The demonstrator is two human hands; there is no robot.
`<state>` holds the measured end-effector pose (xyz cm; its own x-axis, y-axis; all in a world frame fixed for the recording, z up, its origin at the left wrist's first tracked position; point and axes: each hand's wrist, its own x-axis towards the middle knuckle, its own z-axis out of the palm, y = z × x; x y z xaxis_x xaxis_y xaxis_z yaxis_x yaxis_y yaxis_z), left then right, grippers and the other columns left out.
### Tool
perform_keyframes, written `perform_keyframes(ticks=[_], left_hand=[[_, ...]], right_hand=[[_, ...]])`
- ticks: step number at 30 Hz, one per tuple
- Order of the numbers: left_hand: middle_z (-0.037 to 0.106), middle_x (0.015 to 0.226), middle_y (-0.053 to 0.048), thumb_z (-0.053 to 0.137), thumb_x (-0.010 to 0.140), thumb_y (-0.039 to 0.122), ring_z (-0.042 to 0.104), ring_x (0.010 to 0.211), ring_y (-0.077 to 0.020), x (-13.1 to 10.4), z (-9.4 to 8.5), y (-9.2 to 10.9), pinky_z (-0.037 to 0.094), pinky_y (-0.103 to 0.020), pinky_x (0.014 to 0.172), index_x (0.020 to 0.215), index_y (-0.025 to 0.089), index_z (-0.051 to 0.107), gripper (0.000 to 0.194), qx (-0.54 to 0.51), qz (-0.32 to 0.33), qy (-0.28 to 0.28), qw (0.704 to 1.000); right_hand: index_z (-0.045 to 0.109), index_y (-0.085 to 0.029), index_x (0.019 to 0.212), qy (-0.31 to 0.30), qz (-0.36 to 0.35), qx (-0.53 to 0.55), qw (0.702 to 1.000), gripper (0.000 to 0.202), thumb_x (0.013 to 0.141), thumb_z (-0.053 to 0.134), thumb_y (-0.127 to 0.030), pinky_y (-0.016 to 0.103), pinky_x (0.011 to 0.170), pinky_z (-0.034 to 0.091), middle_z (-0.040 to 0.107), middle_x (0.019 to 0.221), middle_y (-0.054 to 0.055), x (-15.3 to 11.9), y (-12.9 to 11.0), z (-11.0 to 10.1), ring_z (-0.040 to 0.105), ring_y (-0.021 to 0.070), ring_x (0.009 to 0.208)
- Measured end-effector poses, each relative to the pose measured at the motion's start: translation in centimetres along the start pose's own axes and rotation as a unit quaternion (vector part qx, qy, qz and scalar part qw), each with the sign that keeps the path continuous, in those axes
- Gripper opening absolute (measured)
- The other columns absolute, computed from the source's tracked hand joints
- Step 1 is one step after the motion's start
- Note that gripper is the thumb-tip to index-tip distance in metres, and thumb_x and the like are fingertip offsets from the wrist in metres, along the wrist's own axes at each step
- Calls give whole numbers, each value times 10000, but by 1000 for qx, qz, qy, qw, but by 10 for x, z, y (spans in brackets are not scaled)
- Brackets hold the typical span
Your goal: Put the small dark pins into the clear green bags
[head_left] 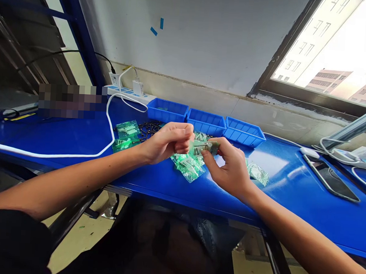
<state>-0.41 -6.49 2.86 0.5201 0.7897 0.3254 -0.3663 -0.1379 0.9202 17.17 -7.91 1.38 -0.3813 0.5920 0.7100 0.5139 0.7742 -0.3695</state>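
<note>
Small clear plastic bags (201,147) with green print are pinched between both hands above the blue table (290,187). From the head camera, the left hand (167,142) is curled into a loose fist gripping one end, and the right hand (230,166) nips the other end between thumb and fingers. More such bags (189,165) lie heaped just beneath, others (127,135) beside black screws (149,128). Three blue bins (206,122) stand behind, and a phone (329,177) lies well apart.

text: none legible | labels: none legible | numbers: none legible
</note>
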Motion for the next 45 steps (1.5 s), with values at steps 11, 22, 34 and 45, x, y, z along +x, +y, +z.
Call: perform_keyframes(ticks=[11, 22, 34, 45], left_hand=[[309, 485, 63, 706, 647, 436, 284, 425, -39, 0, 1, 1, 254, -203, 427, 540, 168, 366, 446, -6, -7, 5, 1000], [303, 492, 65, 702, 650, 445, 278, 427, -36, 0, 0, 0, 239, -197, 417, 545, 166, 375, 442, 1, -2, 5, 1000], [318, 485, 64, 700, 670, 393, 287, 429, -34, 0, -1, 1, 239, -194, 422, 542, 162, 371, 423, -15, 5, 1, 1000], [313, 489, 63, 700, 671, 384, 293, 432, -35, -1, -1, 1, 256, -191, 426, 545, 162, 375, 413, -11, 6, 6, 1000]], right_hand=[[501, -196, 803, 1, 8, 9, 1000, 48, 789, 518, -154, 205, 522, 389, 538, 628, -40, -1, 0, 1, 460, 76, 544], [495, -196, 782, 17, -7, 9, 1000, 52, 786, 524, -152, 201, 503, 371, 522, 602, -48, 0, -3, 0, 449, 68, 524], [501, -190, 802, 3, -2, 9, 1000, 55, 783, 522, -143, 195, 509, 395, 574, 617, -40, 1, -2, 1, 482, 69, 526], [496, -193, 789, -1, 12, 15, 1000, 52, 781, 522, -150, 197, 511, 383, 542, 609, -42, 1, -1, 1, 462, 70, 531]])
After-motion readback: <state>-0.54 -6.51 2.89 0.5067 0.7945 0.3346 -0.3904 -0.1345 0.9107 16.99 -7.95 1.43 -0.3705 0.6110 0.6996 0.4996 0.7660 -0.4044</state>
